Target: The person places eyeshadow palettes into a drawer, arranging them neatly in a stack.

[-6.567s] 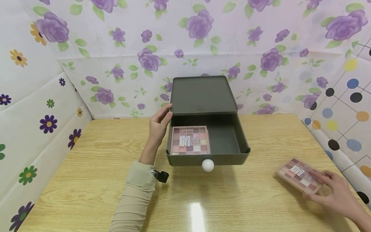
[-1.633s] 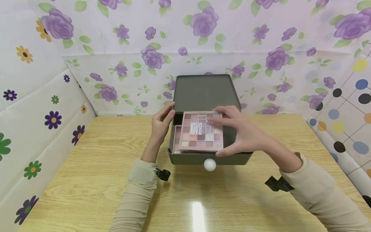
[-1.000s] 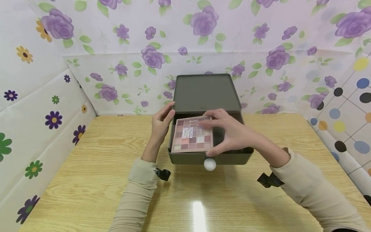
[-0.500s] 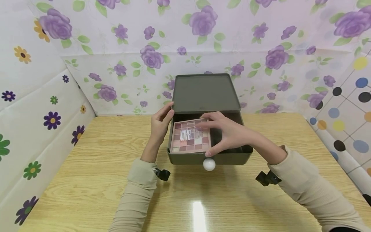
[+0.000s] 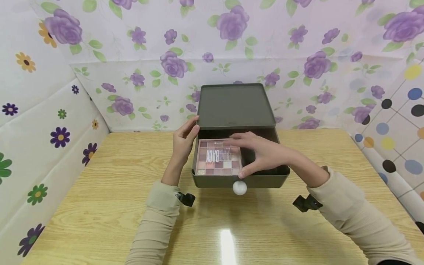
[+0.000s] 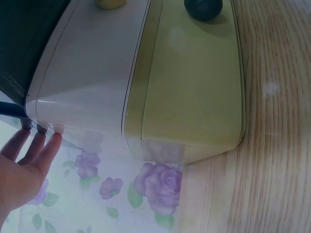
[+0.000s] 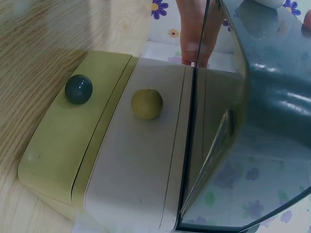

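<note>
An eyeshadow palette [image 5: 215,167] with a clear printed lid lies squared up in the left half of the pulled-out dark grey drawer [image 5: 265,181]. My right hand [image 5: 266,151] holds it at its right end, thumb at the front corner, fingers over the back edge. A second palette, seen earlier in that spot, is hidden beneath. My left hand [image 5: 182,143] steadies the left side of the drawer unit [image 5: 236,105]. In the left wrist view its straight fingers [image 6: 46,150] touch the unit's side near the white drawer [image 6: 87,77].
A white knob [image 5: 240,187] sticks out from the dark drawer's front. Below come the white drawer with a yellow knob [image 7: 146,103] and a yellow-green drawer [image 7: 63,136] with a dark knob [image 7: 78,89]. The unit stands on a wooden table [image 5: 132,165] before flowered cloth.
My right hand has brought the palette from the table's right side into the drawer, over the first one. In the last second it has straightened and sunk lower. My left hand stays put.
</note>
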A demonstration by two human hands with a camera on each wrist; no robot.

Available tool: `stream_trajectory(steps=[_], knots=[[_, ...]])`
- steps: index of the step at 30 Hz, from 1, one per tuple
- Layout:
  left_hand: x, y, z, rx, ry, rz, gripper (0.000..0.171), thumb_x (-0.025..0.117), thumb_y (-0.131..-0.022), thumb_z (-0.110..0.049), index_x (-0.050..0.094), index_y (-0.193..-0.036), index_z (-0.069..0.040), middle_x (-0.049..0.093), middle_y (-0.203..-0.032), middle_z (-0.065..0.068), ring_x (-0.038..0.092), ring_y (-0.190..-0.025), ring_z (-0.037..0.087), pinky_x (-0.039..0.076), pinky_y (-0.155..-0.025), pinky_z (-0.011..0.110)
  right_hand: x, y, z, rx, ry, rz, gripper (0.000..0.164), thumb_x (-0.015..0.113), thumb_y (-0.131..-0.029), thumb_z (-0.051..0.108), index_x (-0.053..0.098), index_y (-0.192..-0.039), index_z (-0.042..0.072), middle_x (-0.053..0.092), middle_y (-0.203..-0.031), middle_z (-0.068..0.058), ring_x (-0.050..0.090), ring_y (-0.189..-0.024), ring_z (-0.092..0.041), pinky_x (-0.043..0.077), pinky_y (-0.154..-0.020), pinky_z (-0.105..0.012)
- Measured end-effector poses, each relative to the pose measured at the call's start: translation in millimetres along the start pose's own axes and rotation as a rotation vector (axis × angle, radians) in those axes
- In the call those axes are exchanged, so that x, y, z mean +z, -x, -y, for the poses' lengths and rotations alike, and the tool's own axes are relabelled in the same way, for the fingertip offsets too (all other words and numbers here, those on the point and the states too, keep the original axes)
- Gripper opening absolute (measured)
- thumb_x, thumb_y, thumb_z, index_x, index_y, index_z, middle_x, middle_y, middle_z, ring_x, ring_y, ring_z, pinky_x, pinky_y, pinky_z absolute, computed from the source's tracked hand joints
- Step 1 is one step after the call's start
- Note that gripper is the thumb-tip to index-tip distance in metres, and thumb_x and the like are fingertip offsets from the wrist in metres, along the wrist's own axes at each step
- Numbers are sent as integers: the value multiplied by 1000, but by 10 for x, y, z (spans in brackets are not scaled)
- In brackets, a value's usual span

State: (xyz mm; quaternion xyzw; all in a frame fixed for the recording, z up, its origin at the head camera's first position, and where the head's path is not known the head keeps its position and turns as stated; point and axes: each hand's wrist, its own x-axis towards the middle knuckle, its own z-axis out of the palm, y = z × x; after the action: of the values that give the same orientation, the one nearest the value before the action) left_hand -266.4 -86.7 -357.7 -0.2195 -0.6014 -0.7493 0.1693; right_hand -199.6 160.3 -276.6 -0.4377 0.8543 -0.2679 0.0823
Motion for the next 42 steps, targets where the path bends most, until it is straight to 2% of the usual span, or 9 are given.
stream_trajectory(steps=[5, 13, 17, 19, 25, 29, 33, 36, 42], knots=[[13, -2, -1, -6, 5, 1, 34, 51, -88, 5, 49, -120, 16, 48, -129, 23, 44, -122, 19, 35, -100, 31, -9, 48, 29, 7, 25, -44, 76, 66, -78, 48, 39, -139, 11, 30, -143, -18, 26, -130, -35, 27, -99, -56], [-3, 4, 7, -8, 2, 2, 35, 53, -89, 1, 49, -121, 15, 47, -130, 22, 44, -122, 19, 36, -99, 30, 27, 211, 197, 50, 36, -211, 60, 72, -77, 31, 52, -129, 9, 48, -130, -9, 41, -119, -25, 37, -93, -47], [-13, 10, 29, 4, 17, 8, 42, 59, -89, -11, 49, -121, 14, 48, -130, 21, 44, -122, 20, 37, -99, 30, 81, 322, 299, 64, 8, -327, 50, 73, -78, 25, 58, -122, 8, 56, -114, -4, 50, -98, -19, 43, -79, -37], [-13, 13, 34, 9, 22, 8, 46, 61, -88, -16, 49, -121, 14, 49, -129, 20, 44, -122, 20, 37, -99, 30, 115, 379, 359, 44, 1, -398, 45, 74, -76, 21, 60, -117, 8, 58, -103, 0, 50, -85, -14, 42, -70, -30], [-4, 9, 11, 1, 19, 7, 38, 55, -89, -3, 48, -122, 15, 48, -129, 21, 44, -122, 20, 36, -100, 31, 243, 494, 464, -63, 33, -563, 34, 76, -72, 10, 66, -104, 11, 51, -76, 10, 42, -59, -8, 36, -52, -20], [1, 6, 0, -3, 18, 8, 36, 52, -89, 2, 48, -121, 16, 47, -130, 23, 43, -123, 20, 35, -100, 31, 338, 543, 510, -116, 41, -617, 29, 75, -74, 11, 67, -101, 7, 53, -70, 10, 42, -52, -2, 37, -46, -15], [4, 6, -8, -3, 17, 10, 36, 52, -89, 1, 48, -121, 16, 47, -129, 22, 42, -123, 20, 35, -101, 31, 467, 565, 528, -177, 84, -680, 29, 67, -83, 26, 67, -99, 2, 59, -67, 7, 47, -53, 0, 39, -45, -11], [8, 7, -15, -6, 19, 9, 36, 52, -89, 1, 48, -121, 16, 48, -129, 22, 43, -123, 20, 35, -101, 31, 581, 564, 523, -229, 164, -736, 36, 58, -88, 33, 68, -95, 0, 63, -66, 2, 52, -53, -2, 39, -44, -9], [7, 9, -18, -13, 19, 3, 36, 53, -89, 0, 49, -121, 15, 50, -128, 19, 45, -121, 18, 38, -98, 29, 814, 528, 468, -278, 318, -802, 36, 54, -90, 35, 69, -92, 2, 64, -65, 1, 55, -51, -4, 40, -44, -9]])
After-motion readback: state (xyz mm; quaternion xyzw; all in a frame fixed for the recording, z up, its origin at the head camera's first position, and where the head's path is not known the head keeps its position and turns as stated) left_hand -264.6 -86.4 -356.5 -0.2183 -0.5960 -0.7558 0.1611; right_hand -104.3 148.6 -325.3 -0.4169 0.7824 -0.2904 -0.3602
